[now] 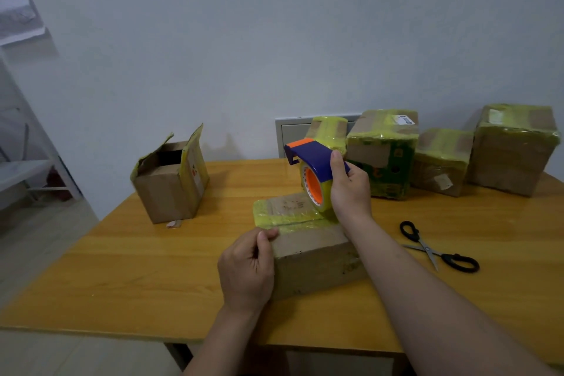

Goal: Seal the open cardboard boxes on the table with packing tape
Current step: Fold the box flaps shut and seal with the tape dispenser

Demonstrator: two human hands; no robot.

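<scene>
1. Left hand [247, 268] is at the near left corner of the middle box [314, 256]. Its fingers are curled against the side of the box and its thumb lies on the top edge, so it holds the box.
2. Right hand [351, 189] grips the tape gun [311, 159] from the right side. The thumb is on top of the blue part and the fingers wrap round it.
3. The tape gun is blue with an orange tip. It carries a tape roll [317, 189] with an orange middle. The roll touches the top of the middle box, at its far right side.
4. The middle box is brown and its flaps are shut. It lies on the desk [122, 268] right in front of the person. Shiny yellow-green tape runs across the far part of its top.
5. An open box [171, 186] stands at the far left of the desk, well apart from the middle box. Its flaps stick up and it looks dark inside.
6. Four taped boxes [384, 143] sit in a row at the back right of the desk, by the wall [213, 55]. Yellow-green tape is wrapped over them.
7. Scissors [436, 247] with black handles lie flat on the desk, just right of the right arm. Their blades are a little apart.
</scene>
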